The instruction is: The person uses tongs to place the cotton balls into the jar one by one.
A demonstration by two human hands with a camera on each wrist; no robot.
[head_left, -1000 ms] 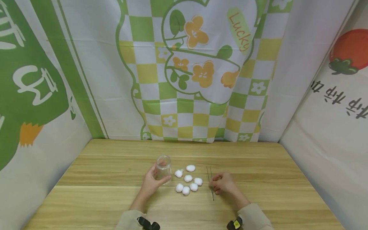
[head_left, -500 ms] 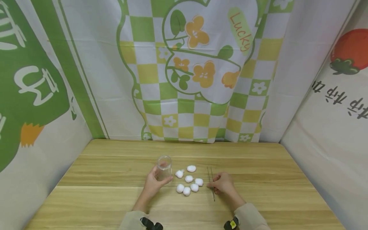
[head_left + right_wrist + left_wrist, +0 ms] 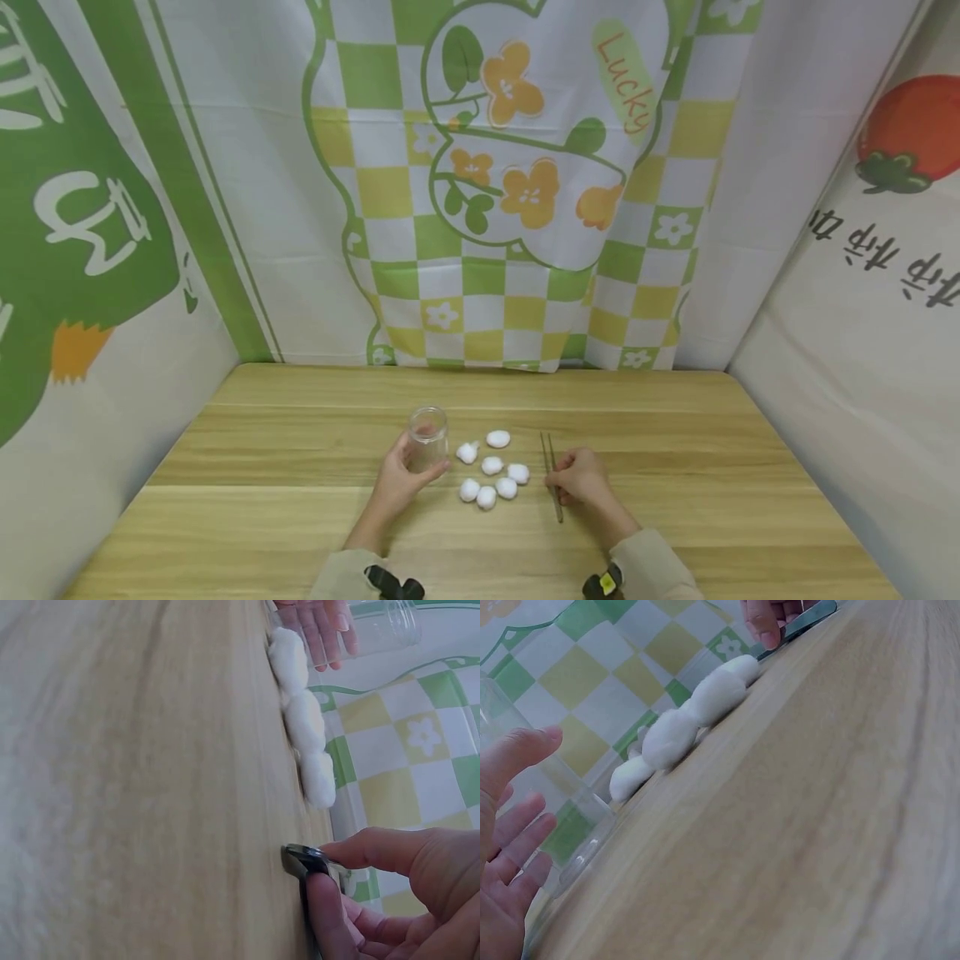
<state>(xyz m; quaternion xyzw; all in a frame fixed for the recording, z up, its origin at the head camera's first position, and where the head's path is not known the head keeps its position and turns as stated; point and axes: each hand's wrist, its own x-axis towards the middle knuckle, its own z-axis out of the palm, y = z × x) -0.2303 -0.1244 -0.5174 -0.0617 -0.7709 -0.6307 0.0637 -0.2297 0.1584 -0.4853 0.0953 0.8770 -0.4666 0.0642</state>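
My left hand [image 3: 395, 485] grips an upright clear jar [image 3: 431, 454], its thumb on the near side and the fingers behind. The jar has no lid and stands on the table. Several white cotton balls [image 3: 487, 498] lie loosely grouped to the right of it. Further right, my right hand [image 3: 587, 481] pinches a pair of metal tweezers [image 3: 559, 510] between thumb and fingers. The tweezers lie low along the table, tips pointing away and spread apart. In the right wrist view, the rounded end of the tweezers [image 3: 306, 856] sits by the thumb and forefinger.
A wooden table [image 3: 300, 442] carries everything. Behind it hangs a checked green, yellow and white curtain [image 3: 480, 317]. Printed cloth walls [image 3: 847, 358] close in the left and right sides.
The tweezers have turned slightly in the right hand, so their arms look broader. The left thumb has shifted a little on the jar. The cotton balls have stayed put.
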